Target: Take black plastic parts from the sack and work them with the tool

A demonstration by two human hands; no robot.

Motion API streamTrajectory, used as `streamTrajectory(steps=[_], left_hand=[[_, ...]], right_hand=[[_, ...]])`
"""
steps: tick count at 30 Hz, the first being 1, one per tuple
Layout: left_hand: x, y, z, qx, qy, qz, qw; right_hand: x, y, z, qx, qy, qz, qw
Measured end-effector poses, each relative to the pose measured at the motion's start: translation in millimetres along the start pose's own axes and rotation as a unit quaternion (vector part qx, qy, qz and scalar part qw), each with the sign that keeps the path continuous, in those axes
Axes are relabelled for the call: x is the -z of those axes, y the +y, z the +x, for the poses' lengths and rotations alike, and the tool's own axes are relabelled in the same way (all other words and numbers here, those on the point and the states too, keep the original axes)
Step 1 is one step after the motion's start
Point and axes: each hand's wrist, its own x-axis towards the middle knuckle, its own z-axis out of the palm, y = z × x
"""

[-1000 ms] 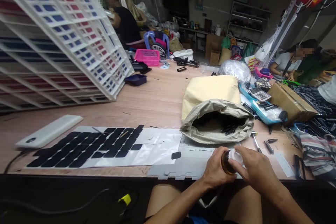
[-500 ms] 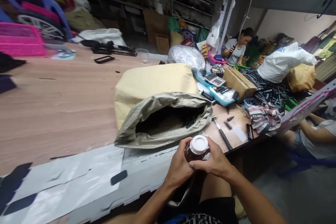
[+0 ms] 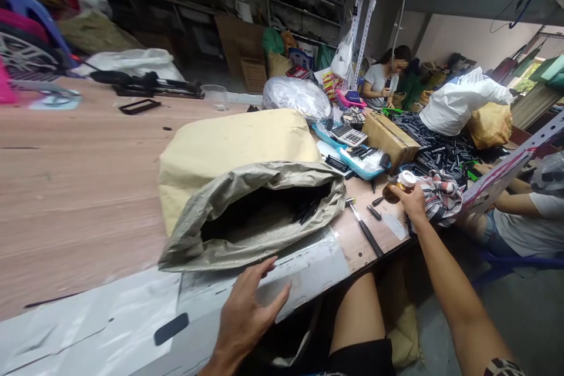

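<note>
My right hand (image 3: 413, 202) reaches out to the right and grips a small brown bottle (image 3: 395, 186) with a white cap, held tilted just above the wooden table (image 3: 79, 188) beside a striped cloth (image 3: 440, 195). My left hand (image 3: 245, 315) hovers open, fingers spread, over a white sheet (image 3: 114, 320) at the table's near edge. Just beyond it lies an open grey woven sack (image 3: 255, 211) with dark small parts inside, resting against a yellow bag (image 3: 229, 150).
A screwdriver (image 3: 363, 226), a blue tray with a calculator (image 3: 350, 136) and a cardboard box (image 3: 390, 138) sit to the right. One person sits at the far end, another at the right edge. Shelves and boxes fill the back.
My left hand let go of the bottle and dropped open toward the near edge. My right hand carried the bottle out to the right. The view swung further right.
</note>
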Motion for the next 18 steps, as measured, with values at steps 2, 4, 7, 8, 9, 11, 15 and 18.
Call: streamTrajectory(steps=[2, 4, 7, 8, 9, 11, 15, 18], left_hand=[[2.6, -19, -9, -0.014, 0.029, 0.043, 0.999], [2.7, -30, -15, -0.024, 0.050, 0.066, 0.996], [0.1, -33, -17, -0.046, 0.058, 0.079, 0.994], [-0.9, -32, -16, -0.054, 0.055, 0.083, 0.994], [-1.7, -31, -16, -0.059, 0.052, 0.086, 0.993], [-2.6, -29, -15, -0.055, 0.045, 0.090, 0.993], [-2.6, -27, -12, -0.033, 0.036, 0.088, 0.995], [-3.1, -25, -11, -0.032, 0.041, 0.088, 0.995]], right_hand=[[-7, 18, 25, -0.035, 0.023, -0.059, 0.997], [-17, 33, 41, -0.068, 0.034, -0.099, 0.992], [-30, 49, 55, -0.092, 0.031, -0.119, 0.988], [-33, 52, 58, -0.095, 0.028, -0.122, 0.988], [-35, 54, 60, -0.097, 0.026, -0.125, 0.987], [-38, 57, 64, -0.100, 0.019, -0.131, 0.986], [-45, 64, 75, -0.099, 0.028, -0.123, 0.987], [-54, 69, 80, -0.075, 0.065, -0.079, 0.992]])
